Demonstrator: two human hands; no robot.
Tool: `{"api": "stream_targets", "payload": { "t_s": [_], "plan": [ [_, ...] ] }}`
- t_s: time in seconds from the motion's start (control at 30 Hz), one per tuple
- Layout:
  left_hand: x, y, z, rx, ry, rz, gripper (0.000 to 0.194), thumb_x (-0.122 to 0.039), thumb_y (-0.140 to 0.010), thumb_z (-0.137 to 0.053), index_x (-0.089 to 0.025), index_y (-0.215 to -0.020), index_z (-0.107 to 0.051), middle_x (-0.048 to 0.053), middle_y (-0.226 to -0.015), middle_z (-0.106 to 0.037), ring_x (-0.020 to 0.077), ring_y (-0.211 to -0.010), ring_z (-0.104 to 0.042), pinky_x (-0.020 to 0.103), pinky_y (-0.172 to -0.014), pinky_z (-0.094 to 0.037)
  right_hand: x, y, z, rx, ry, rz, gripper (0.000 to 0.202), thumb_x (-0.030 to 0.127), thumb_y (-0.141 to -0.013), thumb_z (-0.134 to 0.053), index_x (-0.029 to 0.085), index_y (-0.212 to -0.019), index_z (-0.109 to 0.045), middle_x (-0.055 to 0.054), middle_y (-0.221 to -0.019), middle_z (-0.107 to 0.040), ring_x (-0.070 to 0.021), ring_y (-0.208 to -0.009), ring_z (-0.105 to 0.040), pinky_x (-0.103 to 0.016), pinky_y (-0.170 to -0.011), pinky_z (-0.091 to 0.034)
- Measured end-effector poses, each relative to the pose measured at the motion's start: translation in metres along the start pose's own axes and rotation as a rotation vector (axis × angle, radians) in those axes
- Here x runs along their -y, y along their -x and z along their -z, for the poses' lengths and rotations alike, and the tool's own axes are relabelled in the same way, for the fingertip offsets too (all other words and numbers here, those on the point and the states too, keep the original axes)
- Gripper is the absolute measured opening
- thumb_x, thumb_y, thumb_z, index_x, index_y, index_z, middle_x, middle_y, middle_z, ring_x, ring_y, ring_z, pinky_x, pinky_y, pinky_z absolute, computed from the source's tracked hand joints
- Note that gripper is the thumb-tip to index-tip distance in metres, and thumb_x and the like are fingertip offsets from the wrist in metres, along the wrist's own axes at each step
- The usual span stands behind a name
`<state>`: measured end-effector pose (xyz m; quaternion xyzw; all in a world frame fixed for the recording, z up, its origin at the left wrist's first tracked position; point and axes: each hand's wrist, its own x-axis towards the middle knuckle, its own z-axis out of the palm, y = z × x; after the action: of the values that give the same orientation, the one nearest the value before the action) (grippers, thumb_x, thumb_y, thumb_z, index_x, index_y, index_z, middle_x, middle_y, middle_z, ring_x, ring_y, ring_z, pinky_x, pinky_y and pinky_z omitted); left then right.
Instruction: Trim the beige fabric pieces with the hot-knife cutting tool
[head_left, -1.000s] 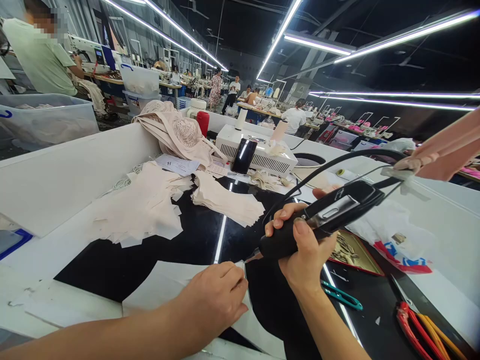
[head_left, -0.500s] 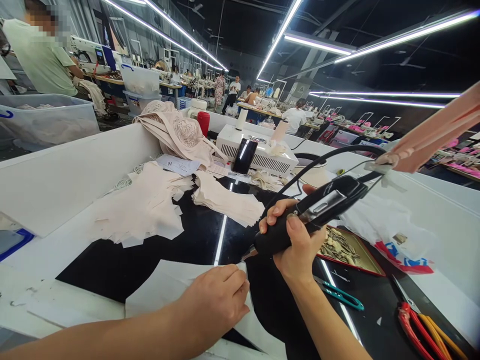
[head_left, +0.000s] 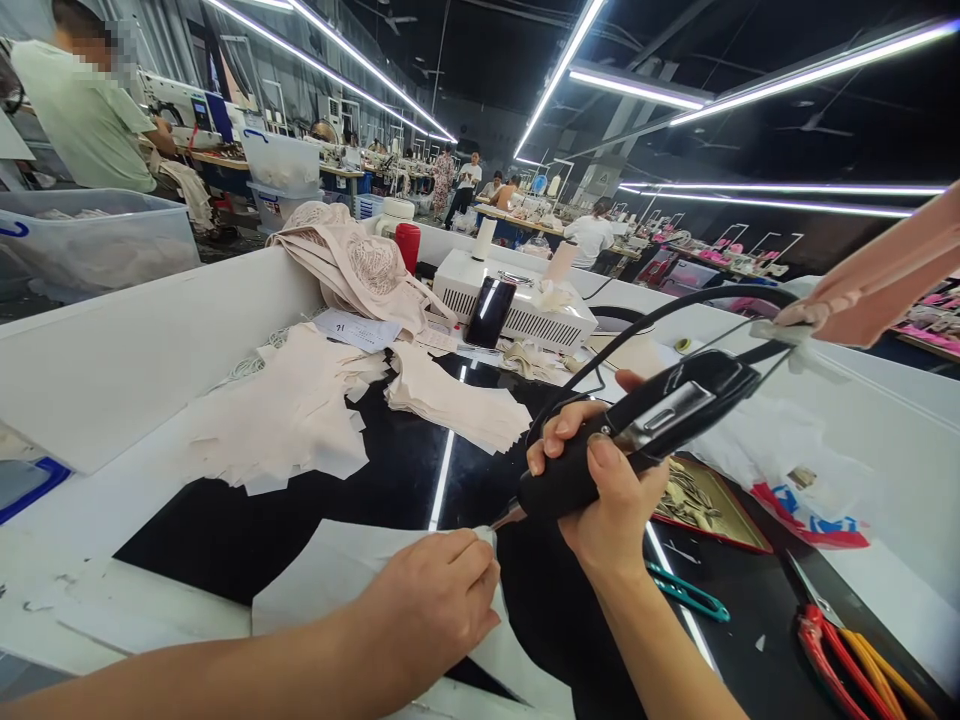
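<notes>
My right hand [head_left: 619, 490] is wrapped round a black corded handheld tool [head_left: 574, 475] with a metal lever on its side. The tool's narrow metal tip [head_left: 511, 514] points down and left, close to the fabric edge by my left fingertips; whether it touches, I cannot tell. With its fingers pressed together, my left hand [head_left: 431, 605] grips the edge of a pale fabric piece [head_left: 315, 570] lying on the black tabletop. Beyond it lie a neat stack of cut fabric pieces [head_left: 457, 398] and a looser fabric pile [head_left: 277, 415].
Scissors [head_left: 832, 630], teal thread snips [head_left: 688, 592] and a tray [head_left: 739, 515] of seeds lie at right. A phone [head_left: 490, 312] leans against a white vented box [head_left: 536, 305]. A peach cloth strip [head_left: 885, 275] holds the tool's cord. Co-workers sit and stand beyond the low white walls.
My right hand and the tool have shifted a little to the right, drawing the tip slightly away from my left fingers. The left hand stays almost where it was.
</notes>
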<state>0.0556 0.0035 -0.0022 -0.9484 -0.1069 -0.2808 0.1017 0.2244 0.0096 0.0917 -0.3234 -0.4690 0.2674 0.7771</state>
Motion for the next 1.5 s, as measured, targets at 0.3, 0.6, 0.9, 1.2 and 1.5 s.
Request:
{"api": "stream_targets", "payload": {
  "t_s": [0.3, 0.6, 0.9, 1.2, 1.5],
  "plan": [
    [0.0008, 0.0020, -0.0022, 0.043, 0.046, 0.030, 0.011, -0.022, -0.099, -0.068, -0.011, -0.099, -0.066, 0.005, -0.089, -0.066, 0.0200, -0.091, -0.064, 0.031, -0.080, -0.056, -0.0028, 0.0026, 0.0012, -0.014, 0.050, 0.047, 0.045, 0.031, -0.085, -0.079, 0.032, -0.123, -0.056, 0.005, -0.081, -0.062, -0.0142, -0.062, -0.057, -0.027, -0.049, -0.052],
    [-0.0006, 0.0041, 0.0011, -0.042, 0.014, 0.063, 0.015, -0.025, -0.102, -0.066, -0.011, -0.104, -0.070, 0.009, -0.108, -0.073, 0.0200, -0.101, -0.066, 0.031, -0.082, -0.054, -0.0044, 0.0032, 0.0025, -0.012, 0.034, 0.057, 0.044, 0.032, -0.086, -0.079, 0.030, -0.122, -0.055, 0.005, -0.081, -0.062, -0.0139, -0.061, -0.058, -0.027, -0.049, -0.051],
    [-0.0008, 0.0050, -0.0021, -0.018, -0.052, 0.014, 0.021, -0.024, -0.107, -0.057, -0.010, -0.108, -0.073, 0.010, -0.110, -0.076, 0.0194, -0.104, -0.069, 0.031, -0.091, -0.054, -0.0046, 0.0033, 0.0029, -0.019, 0.063, 0.054, 0.046, 0.034, -0.085, -0.080, 0.031, -0.123, -0.055, 0.005, -0.081, -0.061, -0.0139, -0.060, -0.058, -0.027, -0.049, -0.051],
    [-0.0005, 0.0037, 0.0001, -0.002, -0.047, 0.005, 0.022, -0.020, -0.108, -0.055, -0.013, -0.102, -0.074, 0.008, -0.104, -0.075, 0.0189, -0.102, -0.069, 0.030, -0.087, -0.056, 0.0011, 0.0006, 0.0012, -0.038, 0.031, 0.088, 0.037, 0.028, -0.086, -0.078, 0.030, -0.116, -0.058, 0.005, -0.080, -0.063, -0.0130, -0.061, -0.058, -0.026, -0.049, -0.052],
    [-0.0019, 0.0063, -0.0048, -0.038, -0.042, 0.019, 0.025, -0.019, -0.110, -0.050, -0.011, -0.104, -0.073, 0.012, -0.112, -0.075, 0.0191, -0.104, -0.070, 0.030, -0.089, -0.057, -0.0007, 0.0033, 0.0010, -0.030, 0.030, 0.088, 0.033, 0.027, -0.085, -0.078, 0.028, -0.113, -0.059, 0.005, -0.080, -0.064, -0.0132, -0.060, -0.059, -0.026, -0.049, -0.053]
  ]
}}
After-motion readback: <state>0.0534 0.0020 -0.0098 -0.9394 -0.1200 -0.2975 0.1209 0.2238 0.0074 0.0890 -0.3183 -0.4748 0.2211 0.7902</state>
